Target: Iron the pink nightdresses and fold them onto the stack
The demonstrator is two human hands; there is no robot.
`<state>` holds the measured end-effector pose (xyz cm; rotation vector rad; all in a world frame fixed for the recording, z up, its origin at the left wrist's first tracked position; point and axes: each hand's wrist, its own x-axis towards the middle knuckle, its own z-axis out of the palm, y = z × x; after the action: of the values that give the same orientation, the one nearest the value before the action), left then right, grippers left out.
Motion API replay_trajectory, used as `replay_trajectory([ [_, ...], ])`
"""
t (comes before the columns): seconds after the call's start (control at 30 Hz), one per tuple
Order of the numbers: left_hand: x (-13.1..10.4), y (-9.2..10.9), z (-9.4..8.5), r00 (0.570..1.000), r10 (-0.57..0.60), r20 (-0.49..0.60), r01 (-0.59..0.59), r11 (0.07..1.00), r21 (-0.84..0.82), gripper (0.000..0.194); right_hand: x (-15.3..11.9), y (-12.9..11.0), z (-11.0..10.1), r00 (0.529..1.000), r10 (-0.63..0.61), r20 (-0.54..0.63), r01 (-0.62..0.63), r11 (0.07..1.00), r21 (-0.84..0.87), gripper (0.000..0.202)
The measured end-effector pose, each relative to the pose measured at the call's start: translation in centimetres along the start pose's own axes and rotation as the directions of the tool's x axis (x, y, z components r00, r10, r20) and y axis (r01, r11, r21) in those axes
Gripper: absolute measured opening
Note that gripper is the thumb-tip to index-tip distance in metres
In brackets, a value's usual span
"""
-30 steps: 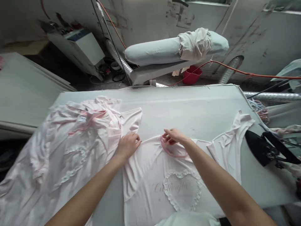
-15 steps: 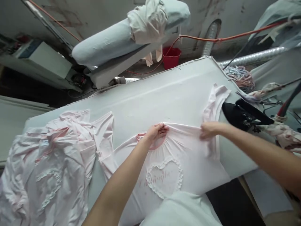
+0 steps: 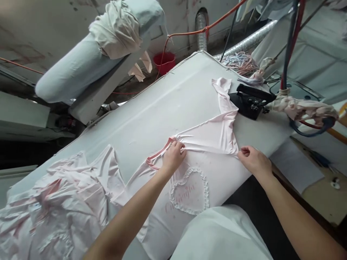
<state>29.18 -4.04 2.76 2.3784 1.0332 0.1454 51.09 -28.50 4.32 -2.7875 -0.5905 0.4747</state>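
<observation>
A pale pink shirt (image 3: 214,173) with a ruffled heart and red lettering lies across the padded table (image 3: 173,108). Beside its red-trimmed neckline, my left hand (image 3: 175,155) is closed on the shirt's fabric near the shoulder. My right hand (image 3: 251,159) is closed at the end of a stretched edge of the shirt, pinching its corner. Between the two hands the fabric runs taut in a fold. One sleeve part extends away toward a black iron (image 3: 251,101), which rests on the table beyond my right hand.
Crumpled pink shirts (image 3: 70,202) are heaped at the left. A padded sleeve board (image 3: 78,65) with wrapped cloth stands behind the table. Beyond the far edge is a red bucket (image 3: 164,63). Cloth-wrapped hoses (image 3: 300,106) hang at the right.
The view has turned to the right. My right hand has pulled the shirt's edge nearer to me, and the upper fabric now lies folded open beyond it. My left hand has turned palm down.
</observation>
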Motion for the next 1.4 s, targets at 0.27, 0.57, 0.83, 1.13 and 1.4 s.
replay_trajectory([
  [0.27, 1.9, -1.8, 1.0, 0.97, 0.233, 0.067, -0.241, 0.896, 0.373, 0.014, 1.1, 1.3, 1.4, 0.989, 0.13, -0.067, -0.132, 0.991, -0.031, 0.023],
  [0.57, -0.2, -2.8, -0.8, 0.949, -0.28, 0.143, 0.302, 0.939, -0.165, 0.031, -4.6, -2.6, 7.7, 0.824, -0.416, -0.385, 0.471, 0.88, 0.056, 0.046],
  [0.83, 5.1, -1.5, -0.8, 0.823, -0.447, 0.35, 0.499, 0.276, -0.822, 0.018, -1.2, -11.0, 11.0, 0.513, -0.844, 0.156, 0.857, 0.515, -0.037, 0.059],
  [1.13, 5.1, -1.2, -0.2, 0.784, -0.578, 0.225, 0.447, 0.274, -0.852, 0.013, 16.7, -8.5, 0.3, 0.71, -0.693, 0.124, 0.694, 0.658, -0.291, 0.048],
  [1.4, 5.5, 0.0, 2.6, 0.706, -0.708, -0.011, 0.282, 0.295, -0.913, 0.016, 17.0, -8.7, -0.4, 0.713, -0.696, -0.09, 0.668, 0.712, -0.218, 0.035],
])
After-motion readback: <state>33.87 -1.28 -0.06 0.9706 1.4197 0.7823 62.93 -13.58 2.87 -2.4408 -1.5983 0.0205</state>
